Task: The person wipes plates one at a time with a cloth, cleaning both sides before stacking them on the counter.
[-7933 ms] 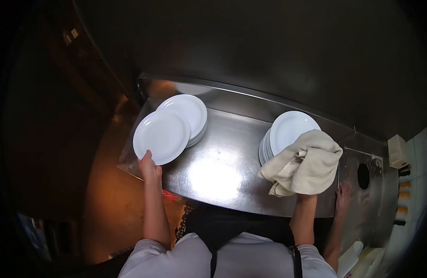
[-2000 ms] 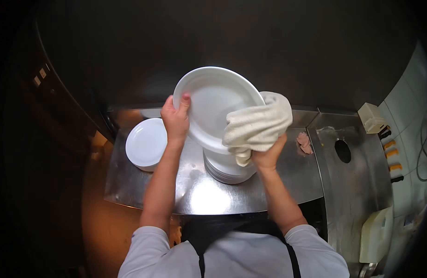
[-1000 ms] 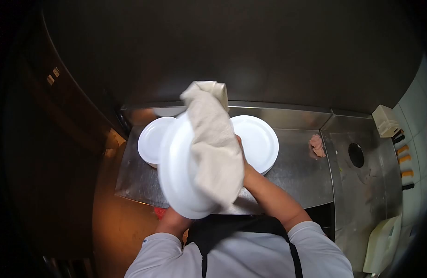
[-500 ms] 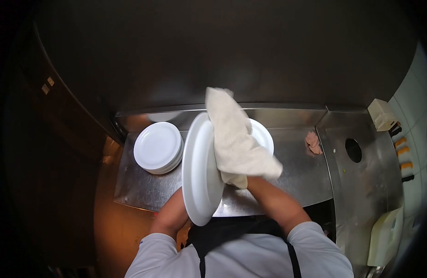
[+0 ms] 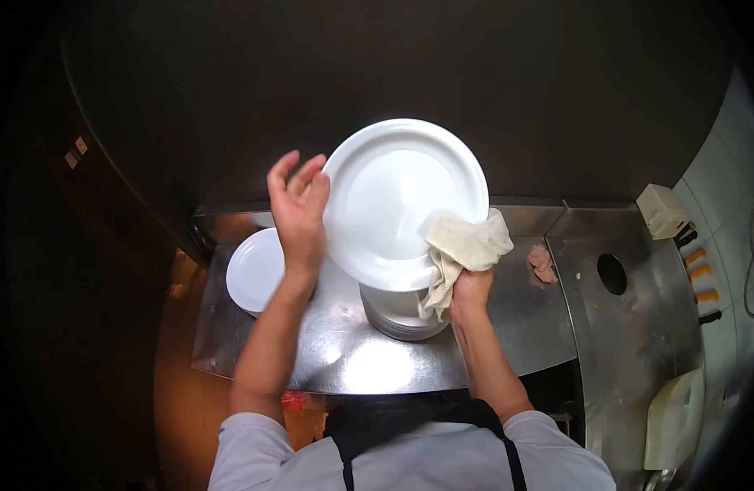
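The plate [image 5: 393, 192] is now facing the camera, where half a second ago it was standing nearly edge-on, and the cloth [image 5: 473, 241] is bunching at its lower right rim. The left hand [image 5: 299, 214] is hovering by the left rim, fingers loosely spread, apparently gripping nothing; whether it is touching, I cannot tell. The right hand [image 5: 472, 289] is gripping the cloth, fingers mostly hidden, so it is probably bearing the plate alone, leaving the left free to regrip. The plate is tilting above the middle stack [image 5: 405, 329]; another stack [image 5: 255, 274] is standing leftward on the counter [image 5: 516, 327]. What the pale box [image 5: 660, 213] at right is containing, I cannot tell
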The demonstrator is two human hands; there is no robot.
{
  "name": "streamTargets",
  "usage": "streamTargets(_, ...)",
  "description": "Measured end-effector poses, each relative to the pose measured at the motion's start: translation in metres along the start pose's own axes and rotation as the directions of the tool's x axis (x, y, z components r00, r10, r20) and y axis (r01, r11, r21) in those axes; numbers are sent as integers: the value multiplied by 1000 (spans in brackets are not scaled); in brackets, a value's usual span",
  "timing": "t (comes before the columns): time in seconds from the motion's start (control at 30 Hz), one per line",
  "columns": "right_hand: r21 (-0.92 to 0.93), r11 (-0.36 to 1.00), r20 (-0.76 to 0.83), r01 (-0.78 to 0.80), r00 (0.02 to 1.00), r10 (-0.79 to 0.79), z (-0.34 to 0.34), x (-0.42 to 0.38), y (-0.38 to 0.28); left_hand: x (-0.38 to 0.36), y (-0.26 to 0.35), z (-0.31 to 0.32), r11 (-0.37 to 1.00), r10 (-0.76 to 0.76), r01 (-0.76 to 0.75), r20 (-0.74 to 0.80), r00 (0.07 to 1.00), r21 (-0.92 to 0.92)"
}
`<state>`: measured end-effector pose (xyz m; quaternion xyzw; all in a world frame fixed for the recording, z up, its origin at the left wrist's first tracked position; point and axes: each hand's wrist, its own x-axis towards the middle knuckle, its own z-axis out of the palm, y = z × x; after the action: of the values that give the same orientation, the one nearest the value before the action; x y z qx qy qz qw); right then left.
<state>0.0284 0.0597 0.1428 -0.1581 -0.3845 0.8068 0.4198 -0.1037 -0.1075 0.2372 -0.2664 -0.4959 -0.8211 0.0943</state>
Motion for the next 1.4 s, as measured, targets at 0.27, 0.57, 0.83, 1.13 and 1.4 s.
streamTargets(0.27, -213, 977, 52, -29, 998, 41, -17, -11, 23, -76, -38, -29, 990, -138, 139, -138, 981, 0)
streamTargets(0.57, -529, 566, 816, 632, 563, 133, 62, 22, -81, -31, 71, -41, 720, -326, -155, 527, 785, 676)
streamTargets(0.83, -246, 483, 785, 840, 465, -409, 89, 29, -110, -54, 39, -76, 802, -394, 219, 216, 893, 555)
streamTargets(1.13, -277, 952, 110, 131, 988, -104, -49, 33, -75, -129, -6, -259, 881, -354, 469, -731, 584, -51)
streamTargets(1.4, -163, 985, -21, -64, 998, 62, -72, 12, -51, -133, -42, -275, 897, -280, 439, -839, 467, -55)
